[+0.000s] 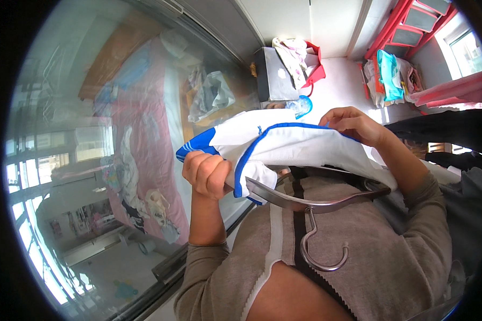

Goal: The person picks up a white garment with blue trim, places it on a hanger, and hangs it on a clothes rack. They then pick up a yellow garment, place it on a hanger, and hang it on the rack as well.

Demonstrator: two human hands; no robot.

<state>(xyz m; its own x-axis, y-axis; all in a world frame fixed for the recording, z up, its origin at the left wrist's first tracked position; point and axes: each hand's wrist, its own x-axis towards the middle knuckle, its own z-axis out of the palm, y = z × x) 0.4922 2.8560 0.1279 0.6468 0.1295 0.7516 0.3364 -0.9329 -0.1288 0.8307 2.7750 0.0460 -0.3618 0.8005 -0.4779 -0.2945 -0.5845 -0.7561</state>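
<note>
A white garment with blue trim (301,146) is spread in front of my chest. Through its opening passes a metal clothes hanger (311,205), its hook pointing down toward me. My left hand (207,172) is closed in a fist on the garment near its blue shoulder, at the hanger's left end. On the far right, my right hand (355,125) pinches the blue-trimmed edge between thumb and fingers. The hanger's right arm reaches under the white cloth, where its tip is partly covered.
To my left stands a glass pane (104,160), with a bed with pink bedding showing in it. Ahead are a dark box (274,76) and a red bag (316,66) with cloth. Folded clothes (390,76) lie at upper right, and dark clothing (446,130) hangs at right.
</note>
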